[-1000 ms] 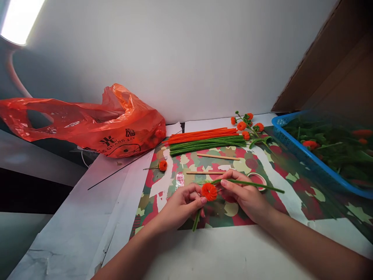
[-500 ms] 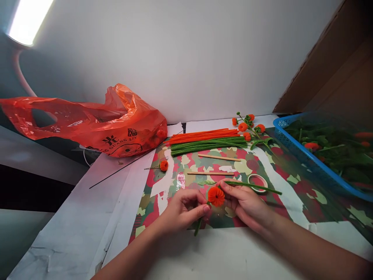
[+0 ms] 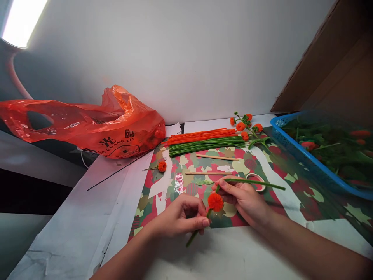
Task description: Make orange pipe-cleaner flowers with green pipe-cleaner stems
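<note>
My left hand [image 3: 189,217] pinches the green stem just below an orange pipe-cleaner flower [image 3: 215,202], with the stem's lower end poking out toward me. My right hand [image 3: 241,194] is closed on a green pipe cleaner [image 3: 259,182], which bends at the fingertips and stretches off to the right. From that bend it runs down behind the flower; I cannot tell where it joins the stem. A roll of tape [image 3: 258,177] lies just behind my right hand, partly covered by it. Two thin wooden sticks [image 3: 217,157] rest on the patterned sheet beyond my hands.
Bundles of orange pipe cleaners [image 3: 201,135] and green pipe cleaners [image 3: 206,145] lie at the back. A finished flower spray [image 3: 247,126] is beside them. An orange plastic bag [image 3: 125,132] sits left, a blue basket [image 3: 314,157] right. One small orange flower [image 3: 162,166] lies left.
My left hand has lowered slightly with the flower, which has tilted. My right hand has shifted up a little, so more green pipe cleaner shows between the hands.
</note>
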### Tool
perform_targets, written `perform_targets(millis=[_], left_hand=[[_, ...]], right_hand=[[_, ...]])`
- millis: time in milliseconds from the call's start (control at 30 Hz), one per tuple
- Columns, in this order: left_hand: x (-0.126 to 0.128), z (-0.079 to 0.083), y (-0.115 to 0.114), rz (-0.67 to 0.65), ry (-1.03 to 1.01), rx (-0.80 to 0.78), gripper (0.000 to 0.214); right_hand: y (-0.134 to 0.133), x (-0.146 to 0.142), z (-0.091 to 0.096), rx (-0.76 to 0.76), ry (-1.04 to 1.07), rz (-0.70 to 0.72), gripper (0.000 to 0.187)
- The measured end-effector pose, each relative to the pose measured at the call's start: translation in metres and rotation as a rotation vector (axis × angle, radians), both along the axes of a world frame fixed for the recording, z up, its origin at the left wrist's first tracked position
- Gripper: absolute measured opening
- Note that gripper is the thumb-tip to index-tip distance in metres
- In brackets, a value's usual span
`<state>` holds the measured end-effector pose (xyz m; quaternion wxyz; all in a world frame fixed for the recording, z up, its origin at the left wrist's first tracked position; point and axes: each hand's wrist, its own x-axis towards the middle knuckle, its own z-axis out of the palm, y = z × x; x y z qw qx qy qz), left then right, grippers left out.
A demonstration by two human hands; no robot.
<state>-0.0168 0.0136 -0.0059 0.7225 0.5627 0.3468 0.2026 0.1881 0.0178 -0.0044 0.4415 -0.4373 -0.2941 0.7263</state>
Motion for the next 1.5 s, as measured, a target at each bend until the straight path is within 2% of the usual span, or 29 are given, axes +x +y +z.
perform_targets(millis=[133, 267, 333, 633, 867, 1033, 1233, 1500], left_hand=[[0.003, -0.002, 0.000, 0.031, -0.008, -0.041, 0.035], [0.010, -0.001, 0.000, 0.081, -0.021, -0.109, 0.035], [0.012, 0.001, 0.000, 0.101, -0.017, -0.116, 0.035], [0.011, 0.003, 0.002, 0.148, -0.051, -0.103, 0.036], [0.011, -0.002, 0.002, 0.091, -0.013, -0.073, 0.037], [0.013, 0.001, 0.002, 0.082, 0.033, -0.095, 0.039], [0.012, 0.003, 0.004, 0.020, 0.050, -0.093, 0.036], [0.016, -0.001, 0.003, 0.157, -0.039, -0.121, 0.040]], right_hand=[[0.001, 0.002, 0.000, 0.060, -0.046, 0.027, 0.029], [0.000, 0.002, 0.002, 0.215, -0.133, -0.022, 0.025], [0.000, 0.001, 0.003, 0.240, -0.119, -0.035, 0.022], [-0.002, -0.001, 0.003, 0.164, -0.018, -0.042, 0.021], [-0.005, -0.005, 0.006, 0.185, -0.153, 0.035, 0.028], [-0.006, -0.005, 0.004, 0.187, -0.167, 0.014, 0.027], [-0.006, -0.006, -0.003, 0.123, -0.084, 0.017, 0.025], [-0.006, -0.008, 0.001, -0.069, 0.206, 0.056, 0.029]])
